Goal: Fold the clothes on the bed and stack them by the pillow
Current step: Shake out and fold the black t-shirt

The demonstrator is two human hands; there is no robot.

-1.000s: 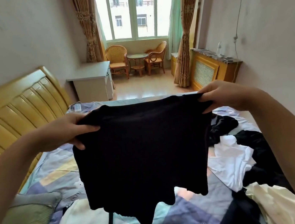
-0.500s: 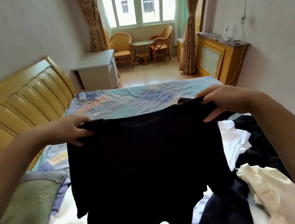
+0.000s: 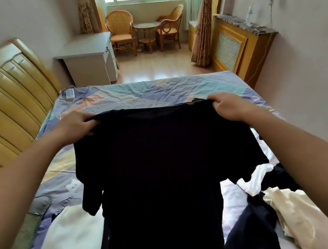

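Left hand: the left hand [image 3: 76, 125] grips one shoulder of the black T-shirt [image 3: 161, 176], fingers curled over the top edge of the cloth.
Right hand: the right hand [image 3: 229, 106] grips the other shoulder the same way, thumb and fingers pinching the fabric.
Black T-shirt: stretched flat between the two hands and held up over the middle of the bed [image 3: 155, 92], its short sleeves drooping at either side and its hem hanging out of view past the bottom of the frame.
Folded pale garment: a cream-white piece [image 3: 69, 239] lies at the near left of the bed, just beside the green pillow [image 3: 27, 230] at the headboard side.
Unfolded heap: toward the foot side of the bed, to the right, lie a white garment [image 3: 254, 177], a cream garment [image 3: 300, 215] and a dark navy garment [image 3: 252, 229], jumbled and touching one another.
Bed: covered with a patchwork-print sheet in blue, teal and peach; a small white object [image 3: 68, 93] lies at its far corner by the yellow headboard [image 3: 5, 98].
Room: a white desk [image 3: 91, 58] stands beyond the bed, with two wicker chairs [image 3: 120, 29] and a small round table [image 3: 147, 32] at the window.
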